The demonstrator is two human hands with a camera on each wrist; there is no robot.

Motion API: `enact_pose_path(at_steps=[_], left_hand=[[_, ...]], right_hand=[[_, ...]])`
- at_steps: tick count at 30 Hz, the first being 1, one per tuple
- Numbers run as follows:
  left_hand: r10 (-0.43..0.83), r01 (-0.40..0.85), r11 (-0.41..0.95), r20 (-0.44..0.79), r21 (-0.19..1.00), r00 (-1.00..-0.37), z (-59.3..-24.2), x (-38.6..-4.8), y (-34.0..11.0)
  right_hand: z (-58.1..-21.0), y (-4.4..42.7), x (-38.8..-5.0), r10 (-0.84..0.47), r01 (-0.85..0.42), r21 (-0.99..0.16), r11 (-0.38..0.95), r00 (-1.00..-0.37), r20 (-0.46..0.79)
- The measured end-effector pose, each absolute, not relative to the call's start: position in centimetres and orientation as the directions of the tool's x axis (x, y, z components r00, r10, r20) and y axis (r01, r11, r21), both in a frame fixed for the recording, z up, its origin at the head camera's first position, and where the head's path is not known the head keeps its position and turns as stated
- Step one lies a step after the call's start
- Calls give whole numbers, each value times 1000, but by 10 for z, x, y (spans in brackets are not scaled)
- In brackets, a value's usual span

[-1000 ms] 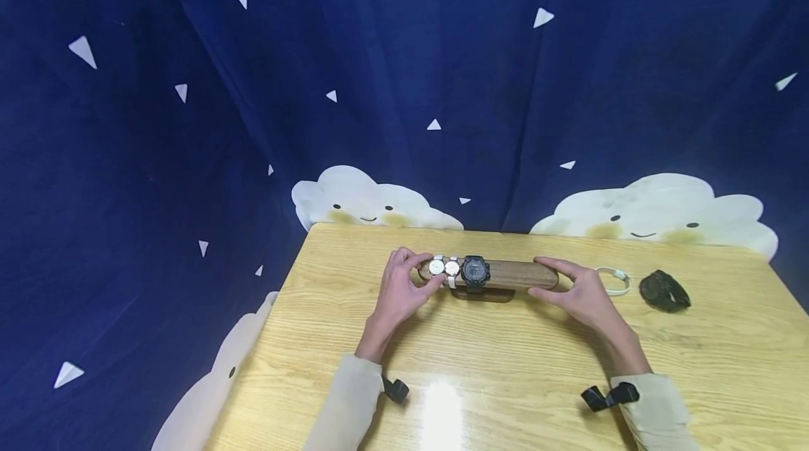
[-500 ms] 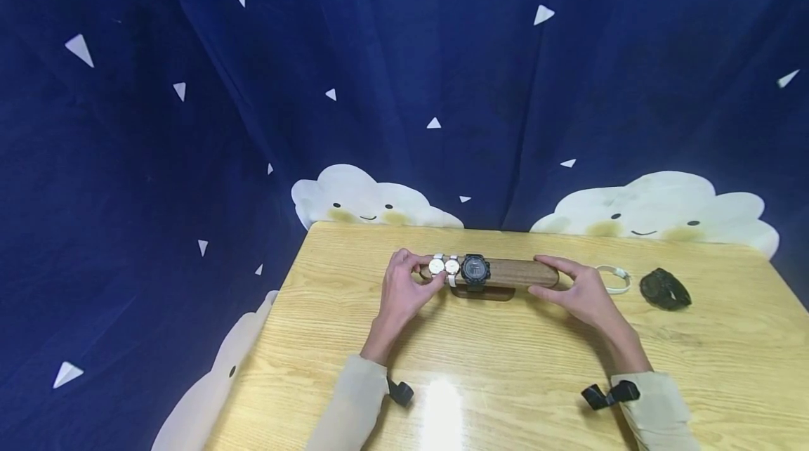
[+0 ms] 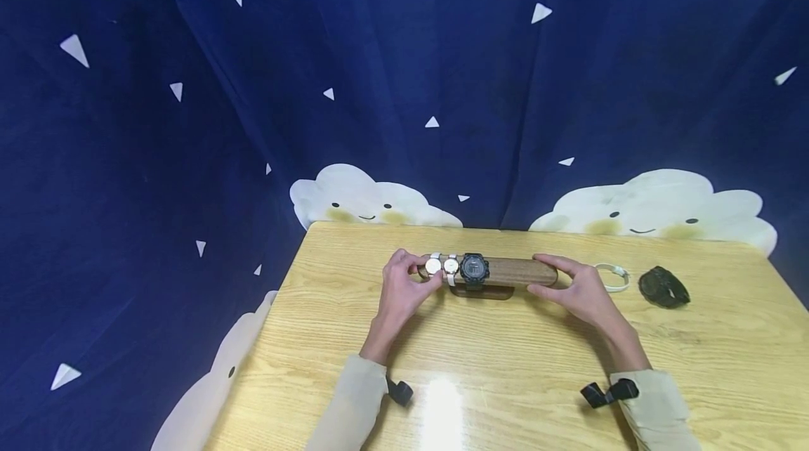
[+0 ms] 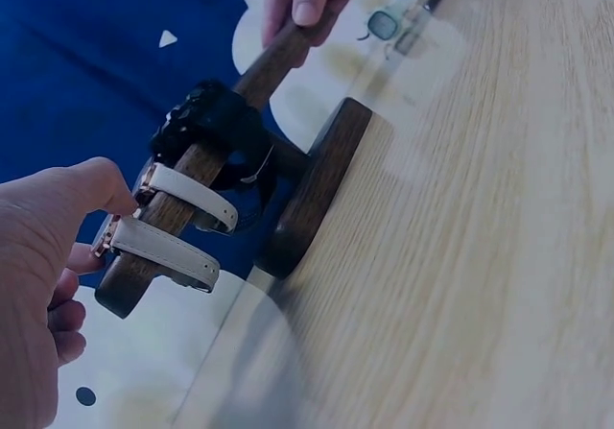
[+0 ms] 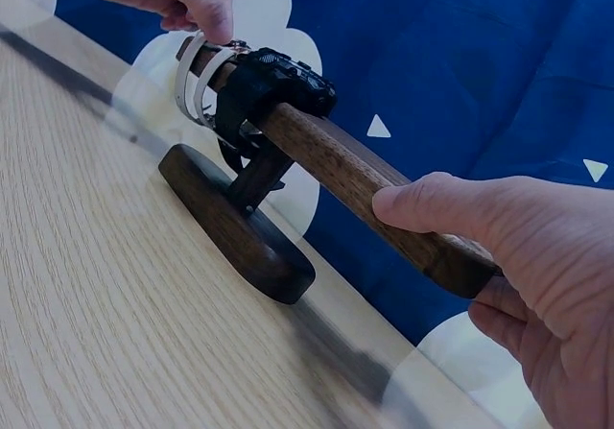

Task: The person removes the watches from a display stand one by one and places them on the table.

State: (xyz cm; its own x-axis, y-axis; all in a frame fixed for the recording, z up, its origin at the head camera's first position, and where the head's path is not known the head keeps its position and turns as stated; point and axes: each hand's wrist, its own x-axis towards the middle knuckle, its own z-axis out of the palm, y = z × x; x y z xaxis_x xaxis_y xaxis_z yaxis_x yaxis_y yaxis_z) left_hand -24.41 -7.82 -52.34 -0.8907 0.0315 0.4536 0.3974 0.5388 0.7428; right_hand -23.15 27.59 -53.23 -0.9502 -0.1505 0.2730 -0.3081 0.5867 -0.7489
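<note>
Dark-brown wooden watch stand (image 3: 523, 272), long bar over small base, upright on pale wood-grain counter (image 3: 505, 360). Left hand (image 3: 403, 291): narrow grip, pinching round-faced outer watch with white strap (image 3: 433, 266) at bar's left end. Right hand (image 3: 584, 293): grip holding bar's bare right end. Stand likely stiff, smooth; bare wood safest hold, watch glass fragile. Second white-strapped watch (image 3: 451, 266), bulky black digital watch (image 3: 474, 268) crowd left half. Beyond right hand: pale looped band (image 3: 622, 274), black watch (image 3: 660, 287).
</note>
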Motion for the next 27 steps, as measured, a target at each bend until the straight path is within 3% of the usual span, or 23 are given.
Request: enact_pose_path(at_steps=[27], left_hand=[[-31, 322, 595, 422, 736, -906, -519, -248, -93]], right_hand=[[-530, 275, -231, -153, -302, -761, 574, -953, 262]])
